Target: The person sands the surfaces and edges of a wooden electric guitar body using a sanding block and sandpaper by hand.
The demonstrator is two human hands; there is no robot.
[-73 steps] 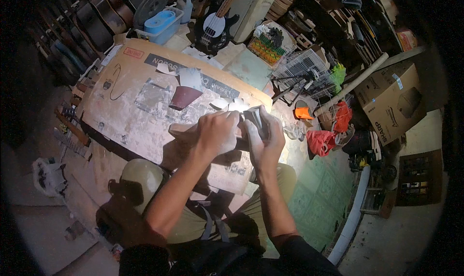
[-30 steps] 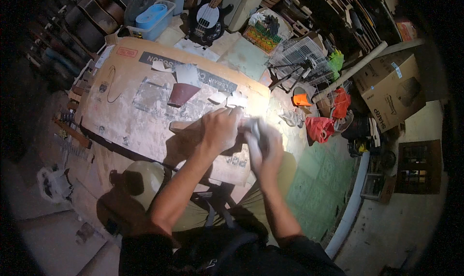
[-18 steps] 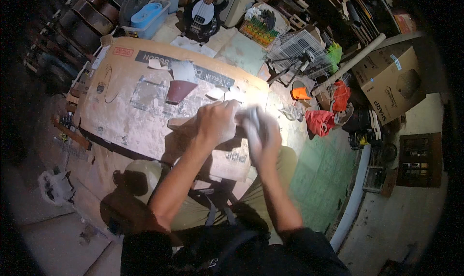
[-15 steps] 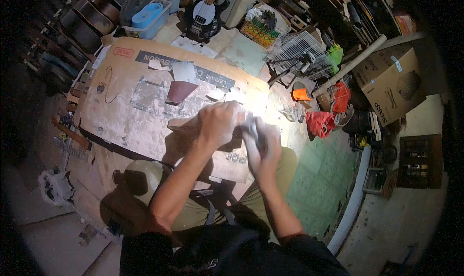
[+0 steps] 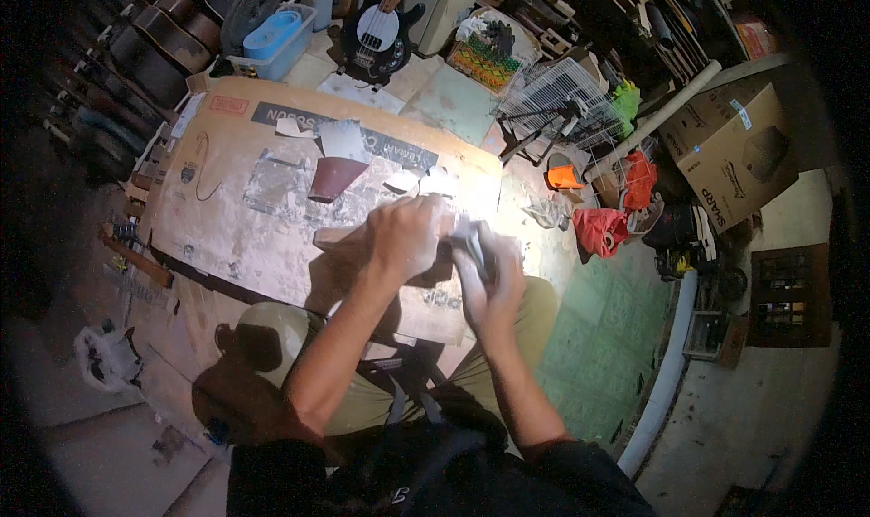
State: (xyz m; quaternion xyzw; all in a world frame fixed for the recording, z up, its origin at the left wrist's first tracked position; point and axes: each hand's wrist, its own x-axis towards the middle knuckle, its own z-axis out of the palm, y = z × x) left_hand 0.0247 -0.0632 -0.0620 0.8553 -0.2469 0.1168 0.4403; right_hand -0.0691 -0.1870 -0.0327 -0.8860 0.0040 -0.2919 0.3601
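Over the near right part of a dusty cardboard sheet [image 5: 227, 236], both my hands are closed and close together. My left hand [image 5: 403, 236] grips a wooden piece [image 5: 335, 238], whose tapered end sticks out to the left; the rest is hidden under the fingers. Motion blurs my right hand [image 5: 497, 281], with its fingers pressed round a folded pale piece of sandpaper [image 5: 473, 243] against the wood's right end. Beyond them lie a reddish-brown piece of sandpaper [image 5: 335, 180], a grey-white sheet [image 5: 343, 139] and several pale scraps [image 5: 401, 183].
Behind the cardboard stand a dark bass guitar [image 5: 379, 37] and a blue tub [image 5: 274, 35] in a clear bin. Guitar bodies [image 5: 163, 32] line the far left. A wire rack [image 5: 562, 96], red cloth [image 5: 600, 231] and a large carton [image 5: 739, 150] are at the right.
My right hand and the sandpaper shift slightly against the wood, blurred in both frames. The left hand keeps its grip. The view has tilted a little.
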